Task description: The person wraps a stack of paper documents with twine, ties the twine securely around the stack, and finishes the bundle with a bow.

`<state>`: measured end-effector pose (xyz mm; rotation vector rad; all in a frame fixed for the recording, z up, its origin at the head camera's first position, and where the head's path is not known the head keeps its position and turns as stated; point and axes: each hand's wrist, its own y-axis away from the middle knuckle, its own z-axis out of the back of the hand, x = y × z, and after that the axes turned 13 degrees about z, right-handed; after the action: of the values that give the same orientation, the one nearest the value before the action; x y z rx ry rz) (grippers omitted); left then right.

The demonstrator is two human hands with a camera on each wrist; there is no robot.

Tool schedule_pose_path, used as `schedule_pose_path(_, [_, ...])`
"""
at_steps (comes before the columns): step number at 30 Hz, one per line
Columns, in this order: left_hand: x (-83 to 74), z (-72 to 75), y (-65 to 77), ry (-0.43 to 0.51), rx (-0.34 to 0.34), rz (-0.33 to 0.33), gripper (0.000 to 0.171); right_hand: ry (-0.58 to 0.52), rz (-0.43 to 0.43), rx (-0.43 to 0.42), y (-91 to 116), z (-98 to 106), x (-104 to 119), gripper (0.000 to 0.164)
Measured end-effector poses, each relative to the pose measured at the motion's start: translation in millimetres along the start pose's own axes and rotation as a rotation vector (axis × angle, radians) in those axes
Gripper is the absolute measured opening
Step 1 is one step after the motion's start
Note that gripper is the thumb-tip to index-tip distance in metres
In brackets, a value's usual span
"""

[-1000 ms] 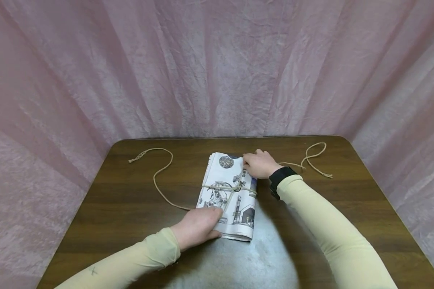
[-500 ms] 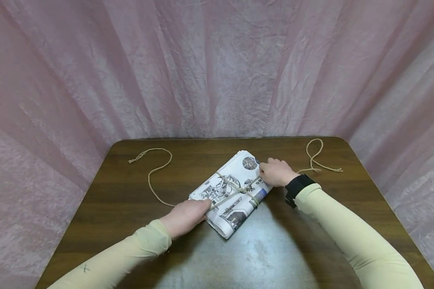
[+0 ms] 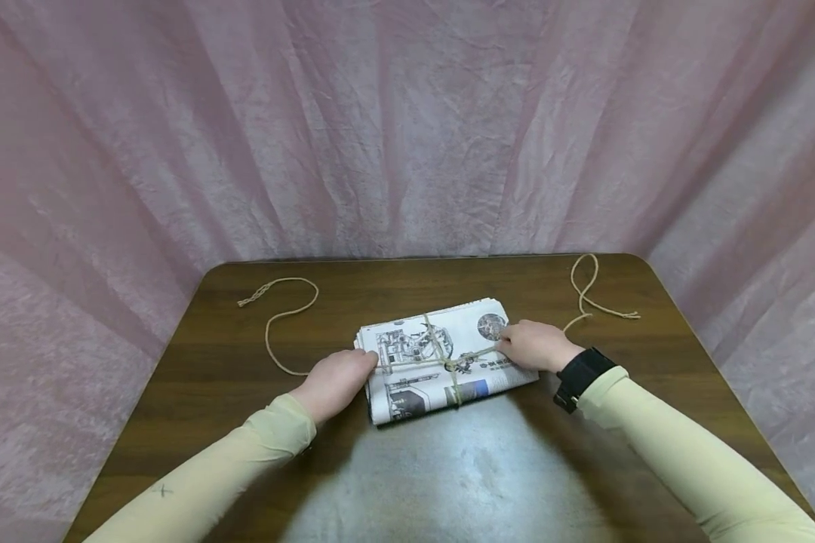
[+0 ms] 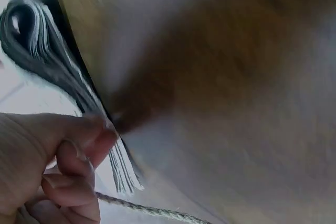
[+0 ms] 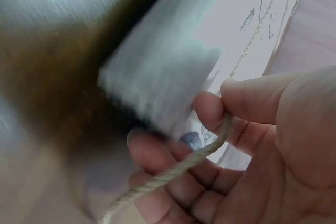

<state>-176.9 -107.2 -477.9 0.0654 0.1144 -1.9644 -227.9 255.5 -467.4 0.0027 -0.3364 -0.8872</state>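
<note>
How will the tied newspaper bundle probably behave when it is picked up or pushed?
The newspaper bundle would probably flex at its edges, as these show thin, layered paper. The rope crossing it should help keep the layers together when lifted. Lying flat on the table, it seems likelier to slide than roll or tip.

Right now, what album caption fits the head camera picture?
Folded newspapers crossed with string, left hand and right hand at opposite ends.

White glare on the tabletop (image 3: 448,483) — dark shadows to either side — blur in both wrist views
</note>
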Motion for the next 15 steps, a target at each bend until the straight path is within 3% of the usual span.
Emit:
schedule_pose_path(5, [8.6, 3.4, -11.1, 0.042, -0.003, 0.052, 0.012, -0.104, 0.0, 0.004, 12.0, -5.9, 4.3, 0.036])
schedule_pose_path(7, [11.7, 6.8, -14.6, 0.129, 0.05, 0.101, 0.01, -0.139, 0.002, -0.029, 15.9, -8.3, 3.6, 0.037])
schedule_pose_path(11, [17.2, 14.4, -17.2, 0.372, 0.198, 0.265, 0.029, -0.267, -0.025, -0.075, 22.9, -12.4, -0.9, 0.035])
schedule_pose_path(13, [19.3, 17.4, -16.8, 0.47, 0.233, 0.325, 0.029, -0.344, -0.037, -0.084, 25.2, -14.1, -2.7, 0.033])
schedule_pose_path(15, [21.2, 18.6, -15.8, 0.523, 0.239, 0.341, 0.026, -0.404, -0.048, -0.086, 25.9, -15.7, -3.4, 0.033])
